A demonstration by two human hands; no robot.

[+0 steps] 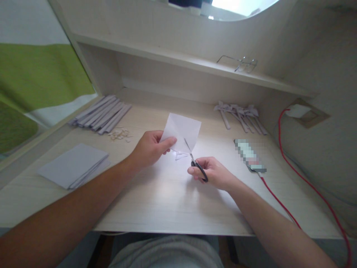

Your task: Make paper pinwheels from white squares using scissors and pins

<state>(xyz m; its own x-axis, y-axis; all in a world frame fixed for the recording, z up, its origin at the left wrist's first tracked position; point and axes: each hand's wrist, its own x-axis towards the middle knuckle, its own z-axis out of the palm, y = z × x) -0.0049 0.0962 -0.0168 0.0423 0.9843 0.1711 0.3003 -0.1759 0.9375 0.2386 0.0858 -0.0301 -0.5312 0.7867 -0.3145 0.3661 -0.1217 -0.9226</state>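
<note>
My left hand (150, 148) holds a white square of paper (182, 129) by its lower left corner, lifted over the middle of the desk. My right hand (213, 173) grips small black-handled scissors (195, 160), whose blades point up into the paper's lower edge. A small paper offcut (180, 155) lies on the desk just below the paper.
A stack of white sheets (74, 165) lies at the left front. Folded paper strips (102, 113) and small scraps (120, 134) sit at the back left, twisted paper pieces (241, 116) at the back right. A phone (249, 155) on a red cable (306, 184) lies right. Glasses (242, 63) rest on the shelf.
</note>
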